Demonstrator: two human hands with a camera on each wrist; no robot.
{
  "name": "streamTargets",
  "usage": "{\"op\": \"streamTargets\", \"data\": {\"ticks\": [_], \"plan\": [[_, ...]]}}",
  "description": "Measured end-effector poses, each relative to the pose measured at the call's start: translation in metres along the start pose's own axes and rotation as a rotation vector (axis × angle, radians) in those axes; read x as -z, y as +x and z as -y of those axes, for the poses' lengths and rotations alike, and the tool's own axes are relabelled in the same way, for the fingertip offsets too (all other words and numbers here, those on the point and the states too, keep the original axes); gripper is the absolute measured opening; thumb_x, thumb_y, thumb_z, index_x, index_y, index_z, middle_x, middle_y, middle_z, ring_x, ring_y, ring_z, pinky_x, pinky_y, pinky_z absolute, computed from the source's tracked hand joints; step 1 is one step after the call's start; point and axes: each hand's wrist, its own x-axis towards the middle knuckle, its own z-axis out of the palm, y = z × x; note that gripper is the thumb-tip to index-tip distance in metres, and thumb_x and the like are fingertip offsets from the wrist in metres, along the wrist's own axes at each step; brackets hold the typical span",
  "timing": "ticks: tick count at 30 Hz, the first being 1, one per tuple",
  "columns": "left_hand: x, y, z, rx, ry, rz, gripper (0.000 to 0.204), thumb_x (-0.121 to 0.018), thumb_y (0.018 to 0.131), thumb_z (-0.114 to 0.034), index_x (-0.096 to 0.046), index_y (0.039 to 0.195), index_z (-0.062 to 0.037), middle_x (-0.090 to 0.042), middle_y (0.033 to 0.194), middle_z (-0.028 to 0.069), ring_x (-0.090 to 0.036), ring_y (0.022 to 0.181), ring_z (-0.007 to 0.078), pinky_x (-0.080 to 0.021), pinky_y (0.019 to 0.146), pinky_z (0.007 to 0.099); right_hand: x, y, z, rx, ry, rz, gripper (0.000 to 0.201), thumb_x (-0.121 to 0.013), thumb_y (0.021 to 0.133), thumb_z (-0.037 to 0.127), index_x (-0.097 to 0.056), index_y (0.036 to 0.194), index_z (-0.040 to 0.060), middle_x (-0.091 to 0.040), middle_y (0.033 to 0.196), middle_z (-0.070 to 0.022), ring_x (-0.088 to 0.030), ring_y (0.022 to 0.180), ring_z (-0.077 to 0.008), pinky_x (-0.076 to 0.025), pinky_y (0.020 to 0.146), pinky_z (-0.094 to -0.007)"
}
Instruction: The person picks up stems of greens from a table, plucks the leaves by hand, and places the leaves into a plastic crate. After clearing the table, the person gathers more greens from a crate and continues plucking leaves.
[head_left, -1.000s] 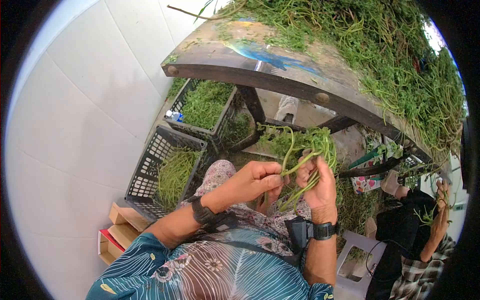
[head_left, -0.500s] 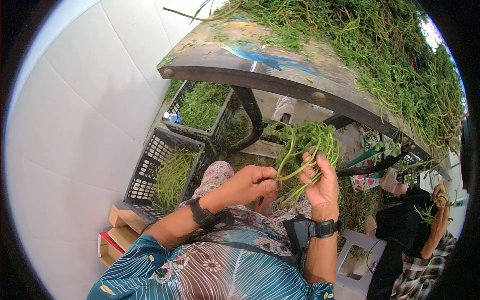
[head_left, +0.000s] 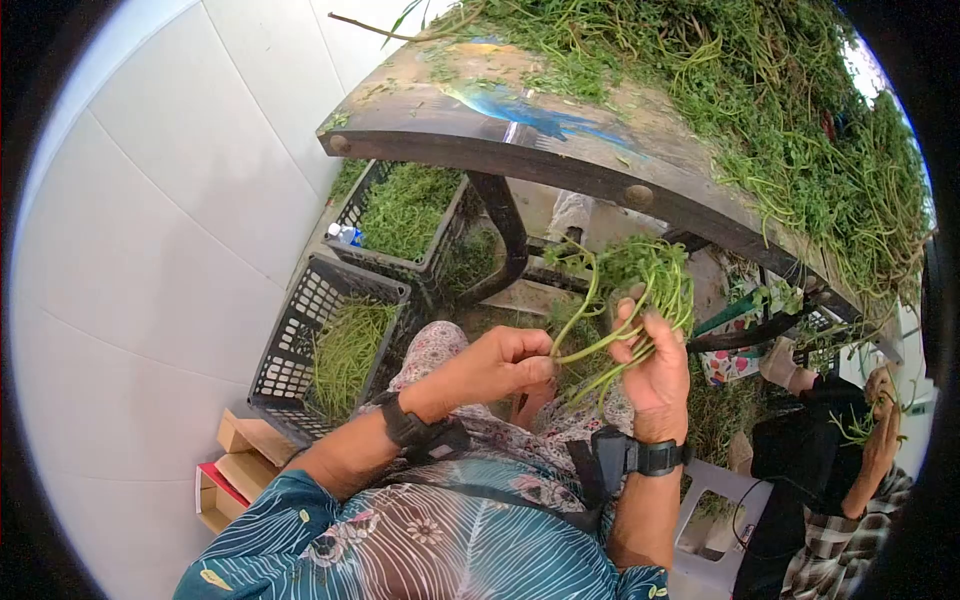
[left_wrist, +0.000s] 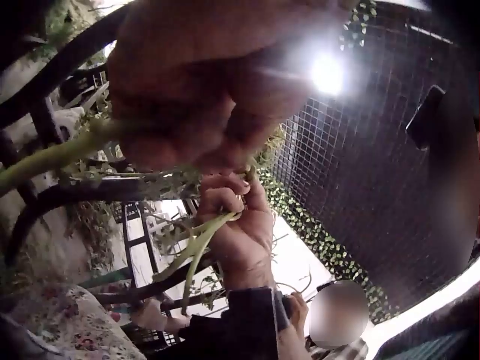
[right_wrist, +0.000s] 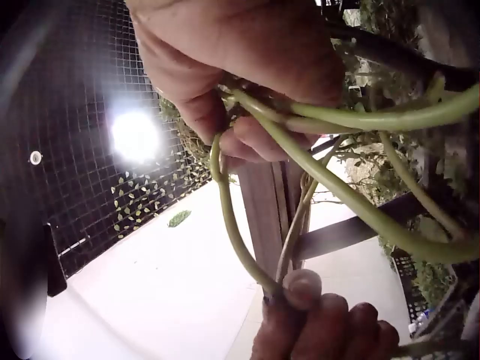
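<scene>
My right hand (head_left: 655,365) grips a bundle of green leafy stems (head_left: 665,280), whose tops droop over the fingers and whose cut ends point down and left. One forked stem (head_left: 590,348) runs from the bundle to my left hand (head_left: 505,365), which pinches its end between thumb and fingers. In the right wrist view the left hand (right_wrist: 322,322) holds that stem end below the right hand (right_wrist: 247,67). The left wrist view shows the left hand (left_wrist: 202,90) close up and blurred, with the right hand (left_wrist: 236,225) beyond it.
A wooden table (head_left: 480,140) ahead bears a large heap of greens (head_left: 790,110). Black crates (head_left: 270,375) with stems and leaves stand at the left, near cardboard boxes (head_left: 245,465). Another person's hand (head_left: 880,440) holds stems at the right, beside a plastic stool (head_left: 735,490).
My right hand has moved slightly right with the bundle, while my left hand still pinches the stem end. The stretch of stem between the hands is longer.
</scene>
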Motion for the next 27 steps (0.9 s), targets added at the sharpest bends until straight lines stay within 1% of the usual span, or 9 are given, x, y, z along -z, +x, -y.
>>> {"op": "streamTargets", "data": {"ticks": [3,6,9,12,15,16,19,24,27], "plan": [[-0.001,0.002,-0.001,-0.049,-0.146,0.025,0.018,-0.052,0.087,-0.018,-0.055,0.096,-0.0030,-0.054,0.077,-0.0037,-0.047,0.066,0.0029,-0.039,0.058,0.0180,-0.002,-0.003,0.001,0.033,-0.060,0.063,0.026,-0.057,0.079,0.012,-0.054,0.104,0.0052,-0.062,0.086,-0.0051,-0.055,0.070,-0.0105,-0.040,0.052,-0.0219],[-0.005,0.006,-0.011,-0.049,-0.198,0.022,0.020,-0.055,0.084,-0.019,-0.054,0.095,-0.0032,-0.052,0.075,-0.0036,-0.046,0.064,0.0037,-0.037,0.056,0.0183,-0.014,-0.009,-0.004,0.005,-0.309,0.106,0.026,-0.057,0.079,0.014,-0.055,0.103,0.0045,-0.062,0.084,-0.0045,-0.055,0.066,-0.0101,-0.041,0.055,-0.0231],[-0.006,0.011,-0.009,0.027,-0.259,0.094,0.024,-0.057,0.082,-0.020,-0.054,0.098,-0.0032,-0.050,0.070,-0.0043,-0.045,0.059,0.0043,-0.035,0.053,0.0176,-0.016,-0.012,-0.010,-0.095,-0.432,0.194,0.029,-0.058,0.079,0.013,-0.052,0.106,0.0050,-0.061,0.085,-0.0069,-0.054,0.069,-0.0114,-0.039,0.051,-0.0220],[-0.012,0.007,-0.024,0.084,-0.253,0.027,0.023,-0.057,0.081,-0.017,-0.054,0.099,-0.0029,-0.048,0.066,-0.0054,-0.043,0.055,0.0039,-0.033,0.050,0.0170,-0.021,-0.010,-0.009,-0.114,-0.429,0.115,0.026,-0.056,0.081,0.013,-0.053,0.104,0.0027,-0.061,0.084,-0.0072,-0.053,0.066,-0.0107,-0.039,0.050,-0.0223],[-0.012,0.009,-0.012,0.104,-0.339,-0.136,0.022,-0.056,0.081,-0.016,-0.055,0.099,-0.0043,-0.047,0.064,-0.0061,-0.040,0.051,0.0031,-0.030,0.047,0.0172,-0.011,-0.002,-0.014,-0.077,-0.412,0.031,0.024,-0.055,0.082,0.012,-0.053,0.103,0.0000,-0.062,0.083,-0.0086,-0.053,0.064,-0.0110,-0.040,0.049,-0.0235],[-0.010,0.010,-0.009,0.096,-0.347,-0.136,0.022,-0.056,0.081,-0.016,-0.055,0.099,-0.0045,-0.047,0.064,-0.0062,-0.040,0.052,0.0028,-0.030,0.047,0.0173,-0.009,0.001,-0.015,-0.052,-0.406,0.003,0.024,-0.054,0.082,0.012,-0.053,0.102,-0.0010,-0.062,0.083,-0.0091,-0.053,0.063,-0.0111,-0.041,0.049,-0.0240],[-0.008,0.010,-0.006,0.081,-0.306,-0.132,0.021,-0.056,0.081,-0.017,-0.056,0.099,-0.0047,-0.047,0.064,-0.0062,-0.039,0.052,0.0023,-0.030,0.047,0.0175,-0.013,0.000,-0.014,-0.034,-0.213,-0.050,0.017,-0.056,0.079,0.012,-0.059,0.086,-0.0033,-0.061,0.074,-0.0073,-0.051,0.057,-0.0115,-0.039,0.050,-0.0240],[-0.013,0.005,-0.016,0.066,-0.183,-0.071,0.020,-0.057,0.081,-0.017,-0.056,0.095,-0.0026,-0.048,0.064,-0.0058,-0.040,0.053,0.0030,-0.031,0.047,0.0183,-0.019,-0.001,-0.013,-0.075,-0.221,-0.121,0.019,-0.054,0.081,0.011,-0.056,0.095,-0.0025,-0.061,0.080,-0.0081,-0.056,0.063,-0.0156,-0.049,0.059,-0.0291],[-0.012,0.004,-0.014,0.081,-0.114,-0.173,0.019,-0.056,0.081,-0.016,-0.057,0.096,-0.0034,-0.048,0.064,-0.0054,-0.042,0.055,0.0032,-0.032,0.048,0.0188,-0.005,0.003,-0.019,-0.073,-0.135,-0.175,0.017,-0.055,0.082,0.013,-0.055,0.094,0.0013,-0.061,0.083,-0.0076,-0.058,0.069,-0.0170,-0.050,0.062,-0.0303]]}}
